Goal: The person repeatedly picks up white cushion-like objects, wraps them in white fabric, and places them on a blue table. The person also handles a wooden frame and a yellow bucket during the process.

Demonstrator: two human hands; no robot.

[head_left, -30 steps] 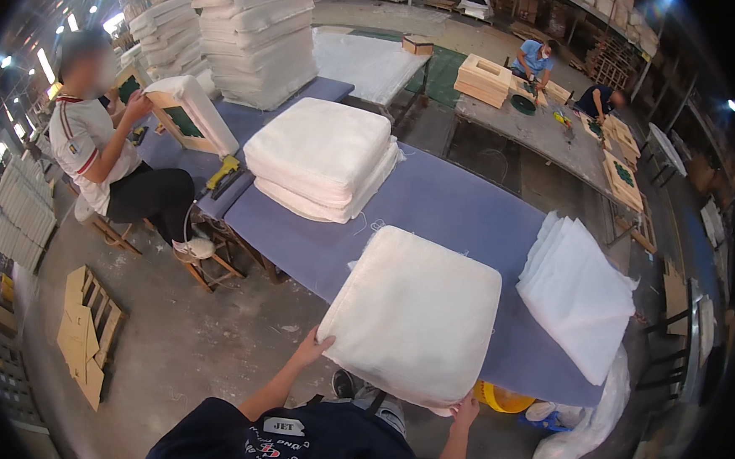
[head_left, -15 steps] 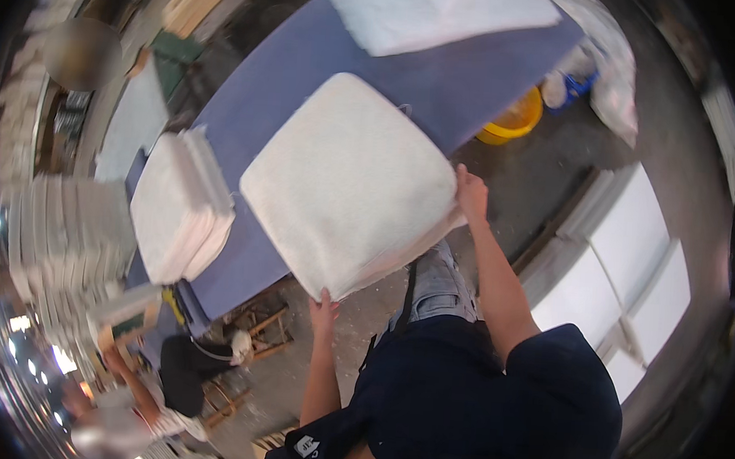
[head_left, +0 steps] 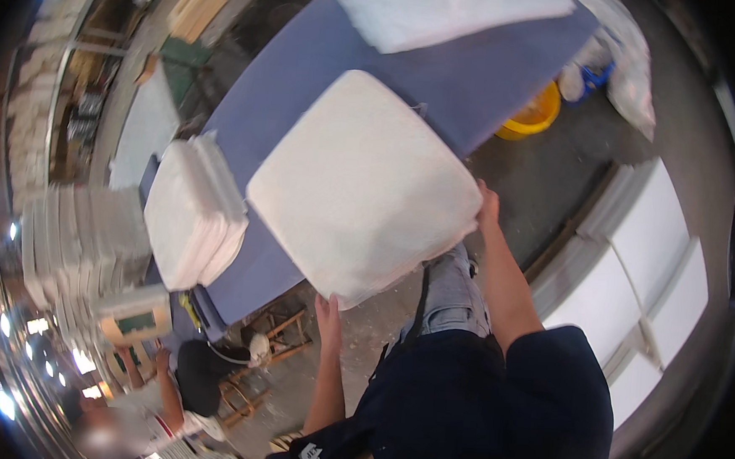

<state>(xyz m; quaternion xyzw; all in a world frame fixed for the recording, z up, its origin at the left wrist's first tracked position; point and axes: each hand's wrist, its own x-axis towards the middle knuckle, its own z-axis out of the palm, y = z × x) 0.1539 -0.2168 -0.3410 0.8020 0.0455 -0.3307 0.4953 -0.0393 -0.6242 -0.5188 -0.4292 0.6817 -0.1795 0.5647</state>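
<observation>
A white square cushion (head_left: 366, 187) with rounded corners lies partly on the blue-grey tabletop (head_left: 280, 81) and juts past its near edge. At its near corner my left hand (head_left: 328, 315) grips the fabric between thumb and fingers. My right hand (head_left: 488, 205) is closed on the right corner, its fingertips partly hidden at the cushion's edge. On the table's left end stands a stack of similar white cushions (head_left: 187, 214). A pile of white sheet material (head_left: 448, 11) rests at the far end.
Large white blocks (head_left: 625, 279) stand on the floor to the right. A yellow basin (head_left: 532, 118) and a plastic sack (head_left: 633, 86) sit beyond the table's right edge. At the lower left a co-worker (head_left: 163, 402) is near a wooden stool (head_left: 281, 334) and tall stacks of pads (head_left: 81, 237).
The cushion's near edge has shifted slightly toward me and to the right, with both hands staying on its corners. At the lower left, the co-worker's arms have moved.
</observation>
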